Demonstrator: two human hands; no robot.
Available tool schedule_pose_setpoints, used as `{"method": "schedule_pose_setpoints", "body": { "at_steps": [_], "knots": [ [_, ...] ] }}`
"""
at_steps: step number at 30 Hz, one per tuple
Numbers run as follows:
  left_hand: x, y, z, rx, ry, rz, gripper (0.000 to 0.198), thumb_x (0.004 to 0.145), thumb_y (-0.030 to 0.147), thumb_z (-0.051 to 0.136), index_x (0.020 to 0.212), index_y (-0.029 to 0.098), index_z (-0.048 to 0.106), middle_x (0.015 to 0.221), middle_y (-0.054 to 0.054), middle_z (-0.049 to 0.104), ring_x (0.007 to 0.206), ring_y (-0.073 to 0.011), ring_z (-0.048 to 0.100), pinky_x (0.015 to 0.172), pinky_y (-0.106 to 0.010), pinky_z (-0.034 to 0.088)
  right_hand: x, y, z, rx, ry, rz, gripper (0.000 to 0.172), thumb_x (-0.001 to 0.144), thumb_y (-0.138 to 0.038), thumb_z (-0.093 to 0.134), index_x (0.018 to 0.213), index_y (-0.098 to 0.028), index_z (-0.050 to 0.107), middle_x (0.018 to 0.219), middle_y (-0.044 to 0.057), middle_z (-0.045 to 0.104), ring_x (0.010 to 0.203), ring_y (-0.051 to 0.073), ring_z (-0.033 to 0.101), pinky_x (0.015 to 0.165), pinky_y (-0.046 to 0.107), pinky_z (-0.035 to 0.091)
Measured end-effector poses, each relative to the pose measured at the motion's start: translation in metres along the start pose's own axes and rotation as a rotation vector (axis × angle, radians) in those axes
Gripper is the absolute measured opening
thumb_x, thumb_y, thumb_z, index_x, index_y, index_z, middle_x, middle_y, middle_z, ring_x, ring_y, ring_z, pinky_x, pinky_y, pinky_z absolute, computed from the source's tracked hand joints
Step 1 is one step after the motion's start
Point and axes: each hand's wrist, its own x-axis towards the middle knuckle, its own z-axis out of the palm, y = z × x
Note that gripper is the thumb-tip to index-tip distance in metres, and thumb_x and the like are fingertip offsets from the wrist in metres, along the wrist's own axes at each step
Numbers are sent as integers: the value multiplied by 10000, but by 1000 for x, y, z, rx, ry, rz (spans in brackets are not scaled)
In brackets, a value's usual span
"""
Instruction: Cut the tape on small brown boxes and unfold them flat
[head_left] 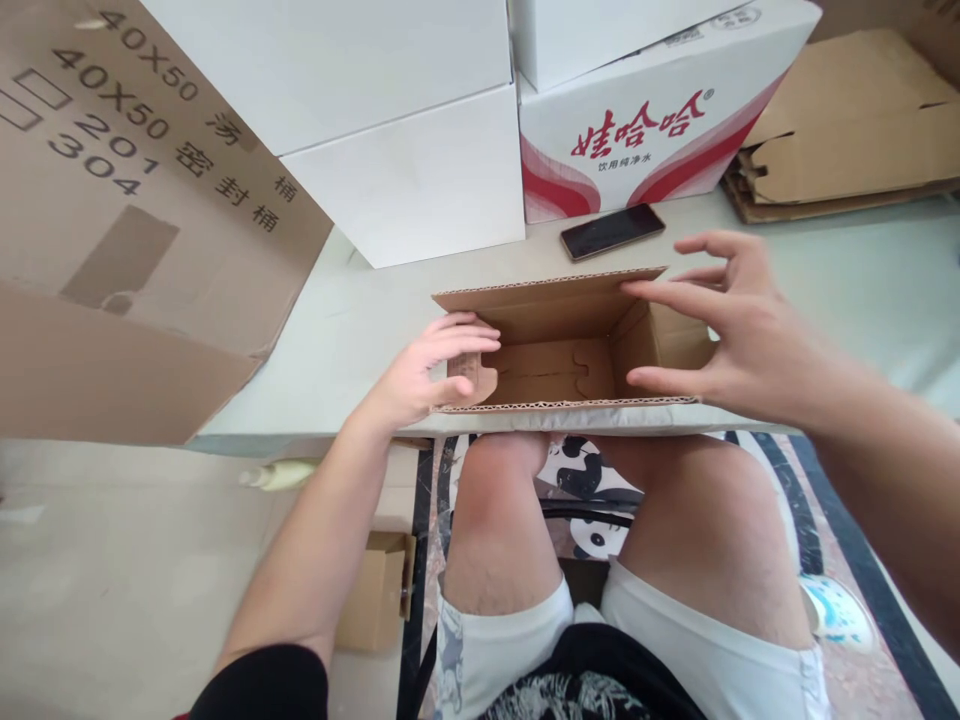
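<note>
A small open brown cardboard box [555, 370] sits at the near edge of the pale table [360, 320]. My left hand [431, 370] rests on the box's left end, fingers curled over the left flap and thumb under it. My right hand [720, 320] hovers at the box's right end, fingers spread apart, fingertips near the back flap and thumb along the front rim. It holds nothing. The box's inside looks bare, with interlocked bottom flaps showing.
A dark phone [611, 231] lies behind the box. White cartons [412, 170] and a red-printed carton [645, 130] stand at the back. A big brown carton [127, 220] leans at left; flattened cardboard [847, 140] lies at right. Another small box [375, 600] is on the floor.
</note>
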Motion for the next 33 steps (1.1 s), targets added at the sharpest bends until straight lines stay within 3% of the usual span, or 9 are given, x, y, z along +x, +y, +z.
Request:
{"method": "schedule_pose_setpoints", "body": {
  "at_steps": [5,9,14,16,19,22,24,28,33],
  "knots": [
    [6,13,6,93,16,-109,764,841,553,746,1508,269,506,1547,-123,546,1394,-349,545,1184,-521,454,5,-14,-3,-26,124,51,658,725,-681,800,1271,-326,705,1141,112,468,1130,349,565,972,578,592],
    [5,8,11,62,7,-70,937,795,570,781,1589,294,367,1617,-128,443,1461,-366,471,1226,-534,409,3,-15,-3,160,156,37,599,744,-487,837,1284,-347,621,969,25,571,807,205,634,771,421,636],
    [4,-10,20,-45,101,-20,871,802,639,751,1549,319,438,1582,-113,490,1445,-357,487,1226,-538,404,-4,-5,5,268,-62,64,331,956,-568,575,1126,-308,690,1049,30,752,916,233,740,815,418,619],
    [4,-16,23,-173,201,-32,710,893,739,559,1472,329,533,1510,-102,565,1402,-341,535,1176,-525,461,-7,-2,8,314,-104,65,505,1045,-597,328,1086,-296,732,1088,46,782,1047,254,741,928,458,598],
    [3,-21,23,-296,292,-54,802,867,889,345,1391,338,600,1532,-109,521,1429,-363,496,1024,-499,569,-12,2,15,404,-110,-10,565,1037,-632,297,1170,-286,724,1244,62,760,1258,292,671,1070,506,540],
    [3,-22,23,-179,394,-53,914,692,864,684,1446,384,498,1656,-96,323,1509,-405,361,990,-486,571,-17,5,27,266,-65,-14,398,951,-498,597,1275,-273,650,1266,88,731,1217,308,683,1029,507,568],
    [5,-23,25,-113,448,-64,1001,645,754,824,1484,409,402,1663,-106,292,1508,-407,354,1040,-512,530,-19,7,38,193,20,19,537,886,-410,688,1385,-268,552,1343,114,666,1249,313,656,1014,502,580],
    [8,-32,31,-156,428,-115,942,718,691,820,1488,412,354,1432,-122,515,1306,-339,566,995,-468,539,-18,9,53,257,151,83,633,903,-399,643,1483,-297,411,1485,126,520,1392,319,537,1019,498,584],
    [12,-42,31,-186,503,-159,778,796,719,731,1448,421,427,1460,-98,482,1144,-260,626,885,-366,546,-12,4,52,196,164,126,341,959,-381,567,1291,-307,579,1235,74,683,1119,275,677,926,474,604]
  ]
}}
